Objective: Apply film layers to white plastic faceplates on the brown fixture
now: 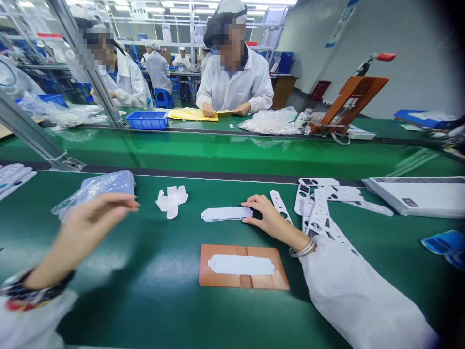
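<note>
My right hand (267, 216) grips the right end of a small stack of narrow white strips (225, 214) between thumb and fingers. The stack lies on the green table. My left hand (96, 220), slightly blurred, is raised at the left with its fingers stretched out and nothing visible in them. Behind it lies a clear plastic bag (109, 184) with flat pieces inside. A white cross-shaped scrap (172, 200) sits between my hands. Nearer to me, another white strip (240, 265) rests on a brown rectangular plate (218, 280).
Printed white strips (319, 208) with dark openings lie in a loose pile at the right, near a white flat box (421, 196). More strips (14, 177) are at far left. Beyond a green belt (218, 152), co-workers sit by a blue bin (147, 120) and an orange press (352, 102).
</note>
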Demonstrator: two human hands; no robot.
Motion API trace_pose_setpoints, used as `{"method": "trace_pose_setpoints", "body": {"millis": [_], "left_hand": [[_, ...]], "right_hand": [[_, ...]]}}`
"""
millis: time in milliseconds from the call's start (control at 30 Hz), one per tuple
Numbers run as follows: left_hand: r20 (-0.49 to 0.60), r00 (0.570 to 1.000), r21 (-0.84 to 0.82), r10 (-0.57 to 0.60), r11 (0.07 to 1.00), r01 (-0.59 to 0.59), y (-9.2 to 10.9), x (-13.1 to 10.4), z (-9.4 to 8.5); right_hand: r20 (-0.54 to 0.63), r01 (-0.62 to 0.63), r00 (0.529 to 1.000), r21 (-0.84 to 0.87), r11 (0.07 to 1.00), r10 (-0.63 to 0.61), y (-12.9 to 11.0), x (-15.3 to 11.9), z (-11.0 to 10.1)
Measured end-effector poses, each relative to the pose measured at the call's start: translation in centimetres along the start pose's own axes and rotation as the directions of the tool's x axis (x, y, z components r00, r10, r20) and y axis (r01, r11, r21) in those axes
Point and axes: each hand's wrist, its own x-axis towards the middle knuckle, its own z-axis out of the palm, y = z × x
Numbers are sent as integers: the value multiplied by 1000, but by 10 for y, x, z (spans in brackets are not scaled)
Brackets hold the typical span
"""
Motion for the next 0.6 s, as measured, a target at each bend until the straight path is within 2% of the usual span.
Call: {"method": "trace_pose_setpoints", "body": {"millis": [33,67,100,133,167,233,333,467,600], "left_hand": [[186,982,-76,22,997,-8,11,6,23],[342,938,-117,54,993,-14,21,12,46],[438,896,-120,70,993,-19,30,18,70],[471,879,-115,75,993,-23,35,23,92],[467,882,-98,66,995,-23,38,29,110],[441,896,-67,49,998,-22,38,39,136],[418,907,-51,47,998,-29,30,49,148],[409,911,-47,54,998,-39,25,52,145],[411,910,-55,48,998,-28,23,51,146]], "right_hand": [[-1,-4,1000,5,1000,4,-1,0,1],[-5,-7,1000,11,1000,7,-1,0,2],[-10,-9,1000,18,1000,9,-2,0,3],[-17,-10,1000,24,1000,11,-3,0,3],[-26,-11,1000,30,999,12,-3,0,4],[-45,-11,999,42,999,13,-4,-2,4],[-76,-8,997,62,998,13,-5,-3,4],[-115,-4,993,87,996,14,-8,-5,-1],[-164,3,986,108,994,15,-14,-16,-16]]}}
